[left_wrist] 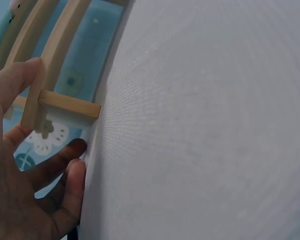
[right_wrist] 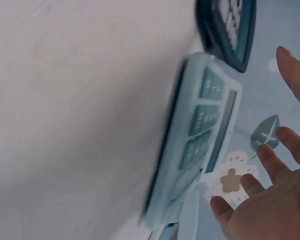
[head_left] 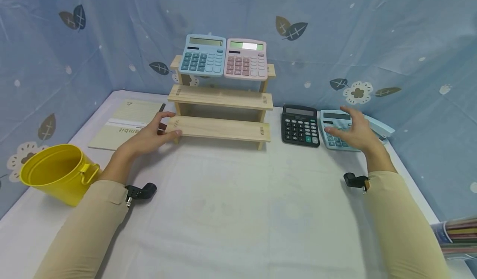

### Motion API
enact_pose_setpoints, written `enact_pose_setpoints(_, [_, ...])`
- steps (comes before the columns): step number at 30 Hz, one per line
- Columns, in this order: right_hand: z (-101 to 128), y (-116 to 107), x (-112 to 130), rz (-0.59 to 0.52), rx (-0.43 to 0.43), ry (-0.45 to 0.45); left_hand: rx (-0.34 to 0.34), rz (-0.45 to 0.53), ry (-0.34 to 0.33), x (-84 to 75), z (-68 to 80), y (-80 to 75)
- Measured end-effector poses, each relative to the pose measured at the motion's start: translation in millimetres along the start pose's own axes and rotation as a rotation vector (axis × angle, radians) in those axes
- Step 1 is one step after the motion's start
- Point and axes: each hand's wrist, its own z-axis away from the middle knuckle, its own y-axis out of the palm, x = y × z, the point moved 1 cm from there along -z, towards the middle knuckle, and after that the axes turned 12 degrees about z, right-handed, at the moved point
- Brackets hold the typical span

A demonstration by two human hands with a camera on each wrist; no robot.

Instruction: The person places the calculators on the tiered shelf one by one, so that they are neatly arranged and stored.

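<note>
Reach seems the step: left hand pinches the wooden stand; spread right hand over far-right calculator should close.

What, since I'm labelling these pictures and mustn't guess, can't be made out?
Head: some keys of the light-blue calculator on the table, behind the right hand.
Head: part of the notebook, behind the left hand.
Head: ends of the coloured sticks, cut off by the right edge.
Left wrist: far end of the wooden rack, cut off by the top edge.
Right wrist: that calculator's key labels, blurred.
</note>
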Motion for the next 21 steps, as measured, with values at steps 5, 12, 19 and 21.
enact_pose_setpoints(5, [-2.3,7.1,-9.9,-0.010,0.012,0.011,-0.005,-0.009,0.003,-0.6,-0.1,-0.2])
enact_pose_setpoints(12, [-3.3,17.4,-18.7,-0.040,0.042,0.047,-0.005,-0.009,0.010,0.0,1.1,-0.8])
enact_pose_setpoints(19, [-4.1,20.8,-19.6,-0.033,0.115,0.101,-0.006,-0.015,0.025,1.2,1.4,0.2])
enact_pose_setpoints(21, [-4.1,21.3,-19.9,-0.037,0.138,0.128,-0.007,-0.020,0.024,0.5,0.7,0.5])
